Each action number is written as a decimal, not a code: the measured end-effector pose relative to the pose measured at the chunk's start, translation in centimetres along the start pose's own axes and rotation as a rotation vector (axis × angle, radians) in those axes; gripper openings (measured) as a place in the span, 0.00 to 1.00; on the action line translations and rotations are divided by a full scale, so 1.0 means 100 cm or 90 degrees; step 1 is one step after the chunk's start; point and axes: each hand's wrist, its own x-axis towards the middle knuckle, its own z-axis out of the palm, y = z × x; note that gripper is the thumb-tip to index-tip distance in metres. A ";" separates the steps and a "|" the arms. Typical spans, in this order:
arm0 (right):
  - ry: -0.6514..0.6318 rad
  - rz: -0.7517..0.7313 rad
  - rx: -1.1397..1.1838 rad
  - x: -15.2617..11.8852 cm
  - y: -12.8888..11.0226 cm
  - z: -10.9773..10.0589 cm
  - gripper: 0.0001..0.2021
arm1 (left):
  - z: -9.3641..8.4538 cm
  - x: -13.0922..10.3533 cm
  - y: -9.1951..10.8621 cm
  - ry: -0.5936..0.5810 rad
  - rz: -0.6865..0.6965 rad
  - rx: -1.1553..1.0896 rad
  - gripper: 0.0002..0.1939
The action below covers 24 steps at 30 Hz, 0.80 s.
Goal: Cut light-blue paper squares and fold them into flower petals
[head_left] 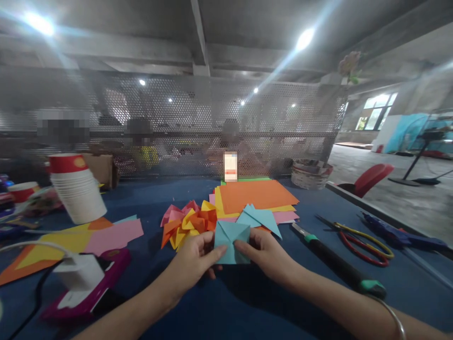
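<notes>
A folded light-blue paper square (232, 238) is held up between both hands, its flaps meeting near the middle. My left hand (196, 252) pinches its left edge, thumb on the front and fingers behind. On the opposite edge, my right hand (267, 252) grips it the same way, the thumb lying near the centre. Just beyond are folded orange, yellow and pink paper pieces (189, 222) in a cluster. Another folded light-blue paper piece (260, 217) lies on the stack of coloured paper (258, 194), whose top sheet is orange.
To the right lie a green-and-black handled tool (339, 259), scissors (366, 243) and a blue glue gun (392, 231). Stacked paper cups (76, 189), paper sheets (116, 236) and a purple power strip (88, 288) with a plug occupy the left. A perforated screen (184, 127) rises behind the blue table.
</notes>
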 end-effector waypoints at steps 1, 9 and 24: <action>0.003 -0.005 -0.005 -0.001 -0.001 0.000 0.14 | 0.000 0.000 0.000 0.000 0.009 0.007 0.16; -0.006 -0.032 -0.027 -0.003 0.002 0.000 0.11 | -0.003 0.004 0.000 0.082 0.031 -0.017 0.18; -0.028 0.110 0.071 -0.007 -0.007 0.005 0.12 | -0.001 0.004 0.001 0.111 0.068 -0.058 0.14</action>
